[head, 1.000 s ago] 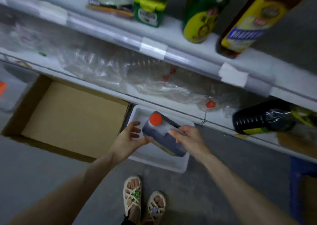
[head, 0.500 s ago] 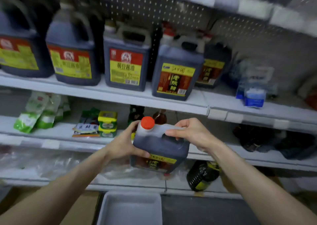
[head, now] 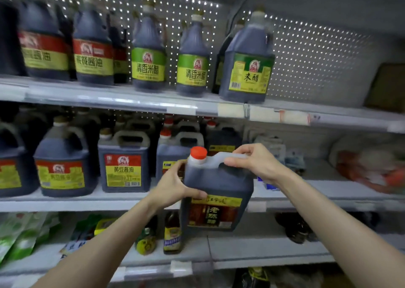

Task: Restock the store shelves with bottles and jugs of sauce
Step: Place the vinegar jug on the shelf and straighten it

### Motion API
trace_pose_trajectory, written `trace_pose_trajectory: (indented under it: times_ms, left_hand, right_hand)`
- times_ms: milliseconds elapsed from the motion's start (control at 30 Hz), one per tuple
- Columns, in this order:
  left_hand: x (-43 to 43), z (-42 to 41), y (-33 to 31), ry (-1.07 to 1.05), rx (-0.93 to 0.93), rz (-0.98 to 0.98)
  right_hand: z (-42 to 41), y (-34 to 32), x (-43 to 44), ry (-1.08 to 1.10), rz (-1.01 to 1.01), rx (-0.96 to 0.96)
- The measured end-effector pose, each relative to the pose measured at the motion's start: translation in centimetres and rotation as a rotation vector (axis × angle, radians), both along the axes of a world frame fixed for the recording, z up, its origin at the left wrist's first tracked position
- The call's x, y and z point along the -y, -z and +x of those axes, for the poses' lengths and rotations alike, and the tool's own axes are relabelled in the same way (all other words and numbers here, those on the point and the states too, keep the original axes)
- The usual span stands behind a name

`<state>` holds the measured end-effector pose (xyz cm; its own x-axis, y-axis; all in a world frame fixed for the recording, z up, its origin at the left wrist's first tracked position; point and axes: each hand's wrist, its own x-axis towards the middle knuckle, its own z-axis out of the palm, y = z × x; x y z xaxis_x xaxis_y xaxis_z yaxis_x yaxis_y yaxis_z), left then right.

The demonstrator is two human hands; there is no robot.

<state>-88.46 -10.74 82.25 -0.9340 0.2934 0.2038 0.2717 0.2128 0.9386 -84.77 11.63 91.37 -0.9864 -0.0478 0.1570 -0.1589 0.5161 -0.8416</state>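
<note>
I hold a dark sauce jug (head: 219,184) with a red cap and a red-and-yellow label in the air in front of the middle shelf (head: 92,201). My right hand (head: 254,160) grips its clear top handle. My left hand (head: 175,185) presses against the jug's left side. The jug tilts a little to the right. Behind it on the middle shelf stand similar red-capped jugs (head: 175,149), partly hidden by the held one.
The middle shelf carries a row of dark jugs with yellow labels (head: 123,162). The top shelf holds tall bottles with green labels (head: 246,59). Small bottles (head: 172,233) and green packets (head: 19,233) sit on the lower shelf. Wrapped goods (head: 370,167) lie at the middle shelf's right.
The jug has come up from the white tray on the floor to the height of the middle shelf, both hands still on it. My view has lifted from the floor to the upper shelves.
</note>
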Motion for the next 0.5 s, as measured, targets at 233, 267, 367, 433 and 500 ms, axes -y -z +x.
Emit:
trace_pose_trajectory:
  times_ms: [233, 267, 367, 433, 500]
  left_hand:
    - [-6.2, -3.3, -1.2, -0.037, -0.016, -0.005]
    - [-6.9, -3.7, -1.1, -0.042, -0.011, -0.013]
    - [-9.4, -5.2, -1.1, -0.058, -0.004, -0.012]
    - [-10.7, -6.1, -1.1, -0.054, 0.004, 0.015]
    - [-11.9, -6.9, -1.0, -0.057, 0.006, 0.034]
  right_hand:
    - [-4.3, -1.1, -6.3, -0.008, 0.027, -0.075]
    - [-5.0, -1.1, -7.0, -0.012, 0.027, -0.079]
    - [-7.3, -0.9, -9.4, -0.037, 0.042, -0.091]
    - [-8.5, -0.8, -10.6, -0.058, 0.057, -0.092]
    - [-9.7, -0.4, -11.7, -0.08, 0.048, -0.086]
